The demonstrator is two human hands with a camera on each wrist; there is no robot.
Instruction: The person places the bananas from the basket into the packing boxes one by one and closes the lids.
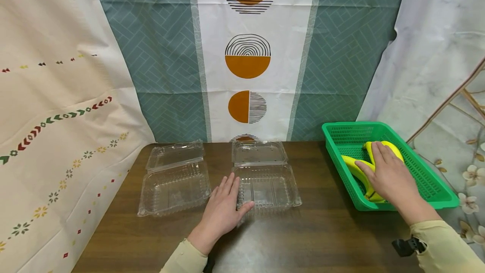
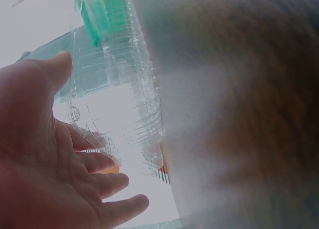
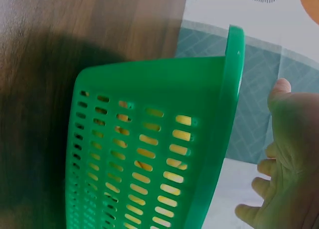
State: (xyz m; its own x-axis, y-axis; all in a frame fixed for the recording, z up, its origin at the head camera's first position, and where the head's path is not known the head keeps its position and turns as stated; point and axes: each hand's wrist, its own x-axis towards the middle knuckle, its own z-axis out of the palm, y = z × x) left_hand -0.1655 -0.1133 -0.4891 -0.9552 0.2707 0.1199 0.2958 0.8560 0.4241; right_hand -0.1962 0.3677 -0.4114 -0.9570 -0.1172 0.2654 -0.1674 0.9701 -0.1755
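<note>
My left hand (image 1: 223,207) is at the left side of a clear plastic clamshell box (image 1: 270,186), its fingers straight and its thumb over the near left corner. In the left wrist view that hand (image 2: 65,149) has its fingers spread beside the box wall (image 2: 114,74). Over at the right, my right hand (image 1: 392,174) reaches above several yellow bananas (image 1: 356,167) in a green basket (image 1: 428,188). Its fingers look extended, and it partly hides the bananas. The right wrist view shows this hand (image 3: 294,164) above the basket rim (image 3: 232,89), fingers loosely spread; yellow shows through the slots.
A second clear clamshell box (image 1: 174,188) lies with its lid back, left of my left hand. Both boxes and the basket stand on a brown wooden table (image 1: 303,239). Patterned cloths (image 1: 250,108) hang behind and at both sides.
</note>
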